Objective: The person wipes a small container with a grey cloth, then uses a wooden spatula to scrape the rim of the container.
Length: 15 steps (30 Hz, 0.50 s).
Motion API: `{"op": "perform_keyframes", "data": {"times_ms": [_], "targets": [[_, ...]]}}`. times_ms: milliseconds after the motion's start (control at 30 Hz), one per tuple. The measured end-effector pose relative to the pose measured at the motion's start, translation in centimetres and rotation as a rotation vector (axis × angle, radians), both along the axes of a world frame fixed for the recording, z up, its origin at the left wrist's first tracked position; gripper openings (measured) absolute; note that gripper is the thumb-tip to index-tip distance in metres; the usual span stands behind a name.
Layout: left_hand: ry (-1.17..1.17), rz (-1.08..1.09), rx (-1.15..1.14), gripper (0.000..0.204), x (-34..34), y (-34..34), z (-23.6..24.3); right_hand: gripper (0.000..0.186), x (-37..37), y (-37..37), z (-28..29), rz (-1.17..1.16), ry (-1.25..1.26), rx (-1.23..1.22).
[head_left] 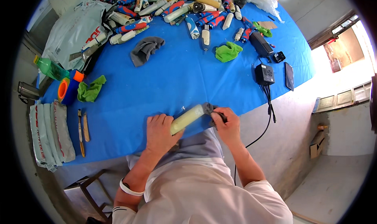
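Note:
Near the table's front edge, my left hand [160, 133] is closed around the lower left end of a pale yellow cylinder [187, 120]. Its exact kind I cannot make out. The cylinder slants up to the right, and its upper end looks greyish white. My right hand [229, 126] pinches a dark grey cloth [211, 109] against that upper end. The cloth hides the tip, and part of the cloth bunches under my fingers.
Many similar cylinders [174, 11], some red and blue, lie heaped at the back. A grey cloth [146, 50], green cloths [228, 51], a black box [264, 74] with cables, a phone [289, 76], brushes [81, 133], plastic packs [51, 133] and a green bottle [51, 68] lie around.

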<state>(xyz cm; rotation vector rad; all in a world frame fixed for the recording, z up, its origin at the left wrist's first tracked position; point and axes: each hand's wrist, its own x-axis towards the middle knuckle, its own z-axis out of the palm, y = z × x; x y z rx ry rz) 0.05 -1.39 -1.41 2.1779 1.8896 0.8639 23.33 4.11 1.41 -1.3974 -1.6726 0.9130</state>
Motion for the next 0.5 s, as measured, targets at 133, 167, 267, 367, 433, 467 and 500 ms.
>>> {"op": "perform_keyframes", "data": {"times_ms": [133,167,267,367,433,467,500], "targets": [[0.004,0.018,0.013,0.039,0.3,0.0,-0.1,0.014,0.8,0.4,0.4,-0.151,0.395,-0.270],[0.005,0.022,0.008,0.039,0.3,0.0,0.0,0.016,0.9,0.5,0.3,-0.155,0.460,-0.269],[0.009,0.030,-0.001,0.038,0.4,0.1,0.1,0.024,-1.4,0.8,0.1,0.095,0.090,0.144],[0.001,0.043,0.002,0.037,0.4,0.1,0.2,0.024,-2.4,1.5,-0.6,0.210,-0.039,0.142],[-0.008,0.049,0.007,0.037,0.5,0.0,0.3,0.024,-2.9,2.0,0.4,0.217,-0.041,-0.023],[-0.011,0.048,0.006,0.037,0.5,0.0,0.2,0.023,-3.1,2.2,1.2,0.206,-0.025,-0.140],[-0.013,0.046,0.005,0.037,0.5,0.0,0.2,0.023,-3.5,2.3,1.7,0.207,-0.088,-0.083]]}}
